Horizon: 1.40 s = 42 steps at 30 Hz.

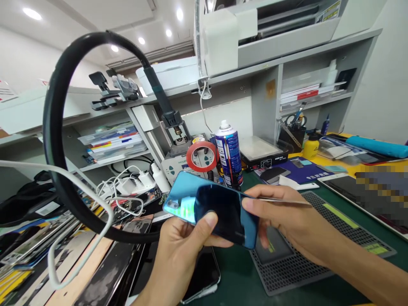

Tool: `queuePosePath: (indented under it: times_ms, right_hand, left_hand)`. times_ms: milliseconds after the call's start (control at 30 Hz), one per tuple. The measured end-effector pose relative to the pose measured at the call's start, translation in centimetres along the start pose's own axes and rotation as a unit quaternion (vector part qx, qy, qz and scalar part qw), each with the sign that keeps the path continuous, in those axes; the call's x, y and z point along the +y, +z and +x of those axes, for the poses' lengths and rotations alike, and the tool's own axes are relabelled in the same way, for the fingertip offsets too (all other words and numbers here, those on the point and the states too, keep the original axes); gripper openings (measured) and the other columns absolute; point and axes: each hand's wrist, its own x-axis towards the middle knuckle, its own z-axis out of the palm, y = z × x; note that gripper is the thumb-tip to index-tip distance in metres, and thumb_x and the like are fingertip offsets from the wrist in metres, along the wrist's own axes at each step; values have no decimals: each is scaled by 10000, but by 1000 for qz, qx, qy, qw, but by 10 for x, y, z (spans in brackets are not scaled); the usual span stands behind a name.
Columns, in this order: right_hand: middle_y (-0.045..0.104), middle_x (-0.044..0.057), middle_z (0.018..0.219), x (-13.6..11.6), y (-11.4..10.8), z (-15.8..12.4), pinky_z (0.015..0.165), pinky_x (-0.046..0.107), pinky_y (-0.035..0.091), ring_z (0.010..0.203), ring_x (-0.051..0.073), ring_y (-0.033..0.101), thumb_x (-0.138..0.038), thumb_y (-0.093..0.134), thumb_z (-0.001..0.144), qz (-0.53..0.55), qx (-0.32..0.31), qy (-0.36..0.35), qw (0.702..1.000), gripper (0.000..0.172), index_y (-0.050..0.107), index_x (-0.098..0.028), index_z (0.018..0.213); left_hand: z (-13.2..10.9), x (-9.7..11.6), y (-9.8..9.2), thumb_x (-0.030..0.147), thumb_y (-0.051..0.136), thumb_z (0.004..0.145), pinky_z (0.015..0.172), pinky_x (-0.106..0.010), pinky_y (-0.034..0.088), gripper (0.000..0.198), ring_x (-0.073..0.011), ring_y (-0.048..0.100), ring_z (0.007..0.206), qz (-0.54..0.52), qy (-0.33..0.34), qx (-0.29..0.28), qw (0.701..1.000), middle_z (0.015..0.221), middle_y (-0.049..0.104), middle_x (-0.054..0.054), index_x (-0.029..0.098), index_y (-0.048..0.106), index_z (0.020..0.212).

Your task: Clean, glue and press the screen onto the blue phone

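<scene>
A glossy blue smartphone [186, 191] is held up over the bench, tilted, its shiny back facing me. My left hand [188, 242] is closed around its lower edge, thumb pressed on the back. At the phone's right end is my right hand [280, 212], fingers closed together with the thumb against the upper right corner. A thin, flat metal tool [283, 200] lies across the right hand, its handle end pointing right. The tool's tip is hidden at the phone's edge, so I cannot tell whether it is inserted. Below the left hand lies a black phone [207, 272].
A black hose [52, 114] loops at the left, beside a white cable [105, 216]. Behind the phone stand a spray can [228, 153] and a red tape roll [191, 159]. A perforated grey mat [318, 255] and a tablet [344, 191] lie at the right.
</scene>
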Motion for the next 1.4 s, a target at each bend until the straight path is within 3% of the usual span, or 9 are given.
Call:
queuePosePath:
  times_ms: [100, 200, 400, 667, 967, 1400]
  right_hand:
    - [697, 61, 734, 0, -3, 4, 480, 254, 532, 585, 165, 629, -477, 727, 847, 43, -23, 45, 998, 313, 718, -169, 901]
    - [704, 59, 747, 1, -4, 5, 495, 250, 551, 594, 158, 628, -430, 732, 858, 58, -22, 44, 997, 277, 717, -169, 951]
    - [697, 65, 698, -3, -4, 4, 511, 263, 559, 588, 164, 630, -462, 703, 881, 49, -34, 31, 998, 302, 709, -161, 905]
    - [697, 53, 715, -2, -4, 6, 501, 254, 557, 589, 159, 634, -405, 737, 861, 64, -34, 24, 997, 243, 724, -169, 912]
    - [685, 43, 697, 0, -4, 5, 481, 247, 555, 589, 170, 667, -394, 759, 846, 72, -36, 27, 996, 240, 709, -161, 874]
    - [693, 64, 640, 1, -6, 6, 474, 267, 548, 544, 200, 674, -444, 758, 832, 13, -18, 45, 999, 287, 702, -168, 889]
  left_hand:
    - [0, 2, -4, 337, 686, 888, 781, -367, 616, 218, -266, 767, 768, -23, -27, -58, 998, 863, 793, -112, 133, 761, 908]
    - [-1, 6, -5, 291, 662, 895, 811, -347, 598, 207, -277, 771, 793, -49, -41, -88, 994, 846, 791, -154, 105, 753, 912]
    - [-5, 8, -6, 213, 659, 891, 799, -343, 599, 187, -274, 772, 801, -65, -39, -90, 993, 831, 793, -137, 103, 715, 1032]
    - [-2, 2, -7, 194, 647, 903, 774, -321, 616, 143, -261, 774, 794, -71, -21, -97, 993, 837, 797, -129, 108, 738, 969]
    - [-1, -1, -10, 215, 647, 901, 754, -301, 608, 189, -250, 772, 732, -72, -61, -60, 994, 813, 788, -170, 85, 738, 798]
    - [0, -2, -8, 210, 572, 955, 749, -266, 596, 228, -220, 774, 748, -59, -29, -95, 993, 832, 793, -153, 83, 755, 905]
